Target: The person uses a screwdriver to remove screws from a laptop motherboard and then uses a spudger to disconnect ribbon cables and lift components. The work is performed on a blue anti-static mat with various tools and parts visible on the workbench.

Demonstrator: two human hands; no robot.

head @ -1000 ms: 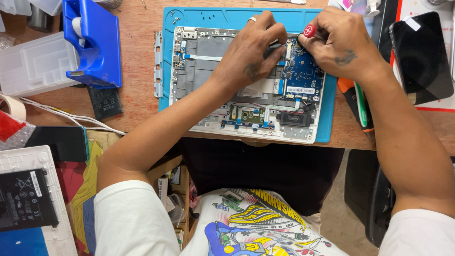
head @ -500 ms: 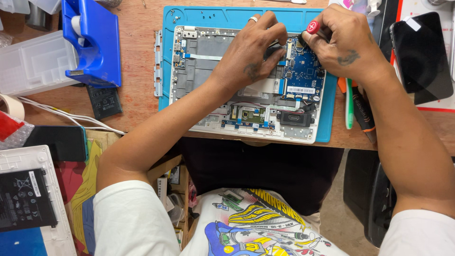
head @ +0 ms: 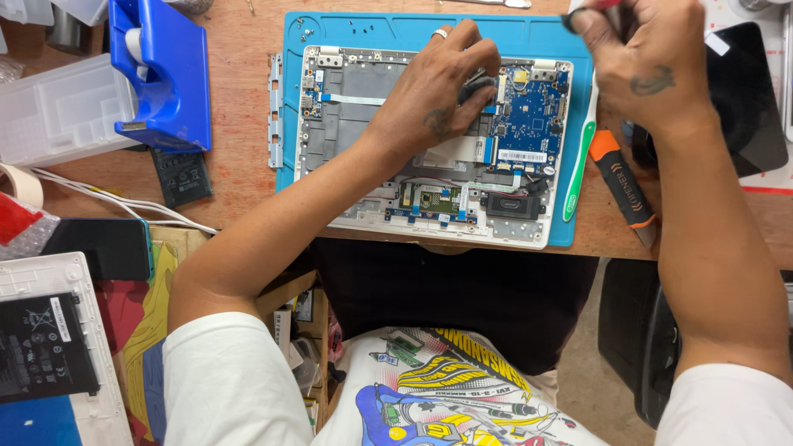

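the opened laptop [head: 429,149] lies on the blue mat [head: 372,33] by the tabletop's near edge. left hand [head: 434,91] grip pinches a dark part beside the blue circuit board [head: 529,116]; tugging could tear a ribbon cable. right hand [head: 640,62] grip pinches a red-tipped tool [head: 591,8], which could slip.

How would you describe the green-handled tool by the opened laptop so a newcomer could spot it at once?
Start at the blue work mat on the wooden table, which carries the opened laptop base. Along the mat's right edge, just past the blue circuit board, lies the green-handled tool. It is slim, green with a white core, unlike the thicker orange-and-black tool beside it on the wood.
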